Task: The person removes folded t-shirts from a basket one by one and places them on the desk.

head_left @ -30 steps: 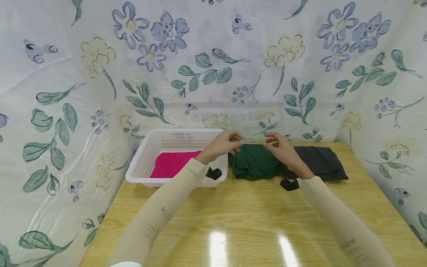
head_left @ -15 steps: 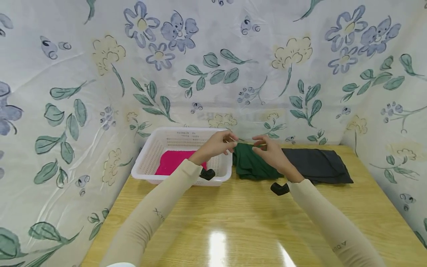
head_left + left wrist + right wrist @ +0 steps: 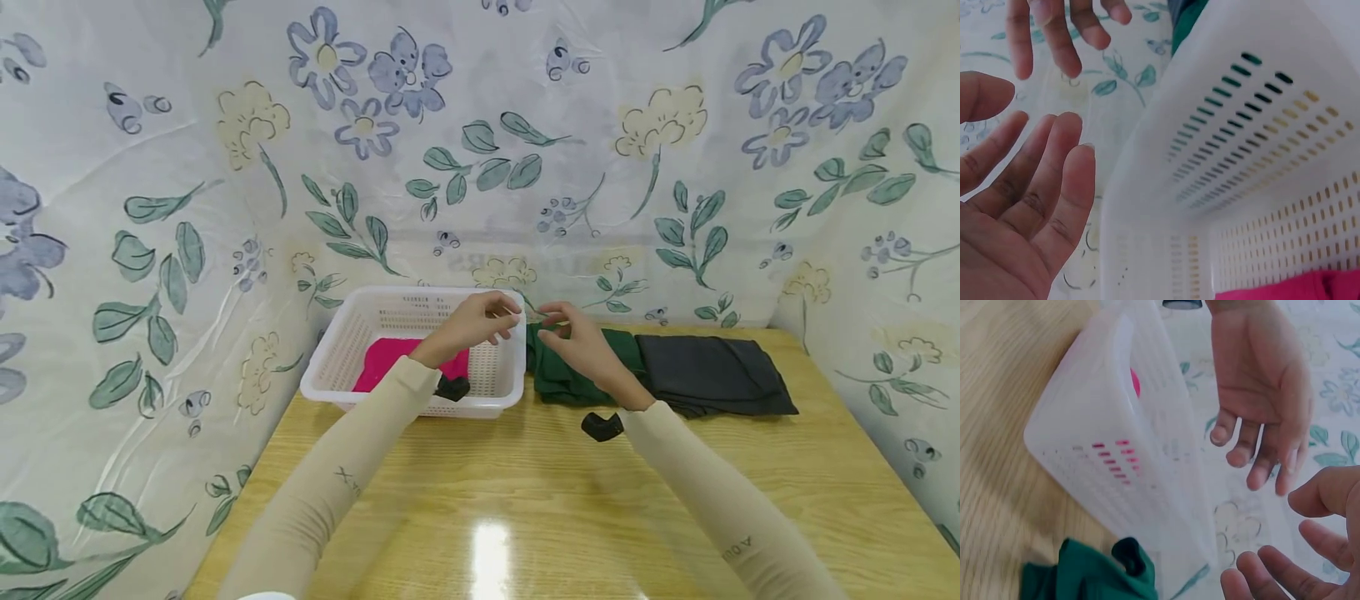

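Observation:
My left hand (image 3: 472, 323) is held above the right part of a white perforated plastic basket (image 3: 487, 367), fingers relaxed and holding nothing. To its right, my right hand (image 3: 585, 346) hovers over a folded green cloth (image 3: 555, 387), also holding nothing, its fingers loosely bent. The two hands face each other, with a small gap between the fingertips in the head view. A bright pink folded cloth (image 3: 382, 358) lies in the basket, partly hidden by the left forearm. The basket's perforated wall (image 3: 1229, 125) stands beside the left hand in the left wrist view.
A dark grey folded cloth (image 3: 716, 375) lies right of the green one on the wooden table (image 3: 570, 500). Floral sheeting (image 3: 570, 167) hangs behind and at both sides. Black wrist-camera mounts (image 3: 602, 427) sit under the wrists.
Both hands have moved left, the right one further, from near the dark grey cloth to over the green cloth's left part. The gap between them has narrowed. The head view has shifted slightly.

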Available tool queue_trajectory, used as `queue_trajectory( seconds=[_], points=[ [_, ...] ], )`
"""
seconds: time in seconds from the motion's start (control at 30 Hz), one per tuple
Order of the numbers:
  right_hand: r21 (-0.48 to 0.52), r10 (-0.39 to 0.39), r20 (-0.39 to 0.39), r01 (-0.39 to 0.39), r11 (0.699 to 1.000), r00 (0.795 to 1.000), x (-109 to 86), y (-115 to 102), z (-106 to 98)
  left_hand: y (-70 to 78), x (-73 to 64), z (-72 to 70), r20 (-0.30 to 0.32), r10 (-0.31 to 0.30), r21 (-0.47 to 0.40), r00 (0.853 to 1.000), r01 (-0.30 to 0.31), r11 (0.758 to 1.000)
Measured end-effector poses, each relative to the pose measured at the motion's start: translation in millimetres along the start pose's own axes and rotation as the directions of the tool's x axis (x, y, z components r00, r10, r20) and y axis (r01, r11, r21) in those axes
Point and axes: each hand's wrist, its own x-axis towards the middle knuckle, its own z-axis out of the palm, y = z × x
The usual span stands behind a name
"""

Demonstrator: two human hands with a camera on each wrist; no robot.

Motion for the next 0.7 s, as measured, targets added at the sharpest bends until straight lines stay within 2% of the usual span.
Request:
queue_trajectory(
  seconds=[0.2, 0.47, 0.7],
  points=[
    [0.014, -0.014, 0.020, 0.014, 1.000, 1.000, 4.7, -6, 15, -11.8, -6.4, -17.3, -0.051, -0.019, 0.018, 0.999, 0.020, 1.000],
    [0.033, -0.039, 0.045, 0.037, 0.999, 0.998, 9.8, -17, 37, -21.5, -21.6, -44.1, -0.106, -0.048, 0.048, 0.993, 0.053, 0.997],
    [0.029, -0.023, 0.063, 0.022, 0.999, 0.998, 13.8, -26, 60, -32.3, -31.3, -64.0, -0.124, -0.074, 0.078, 0.989, 0.084, 0.993]
  ],
)
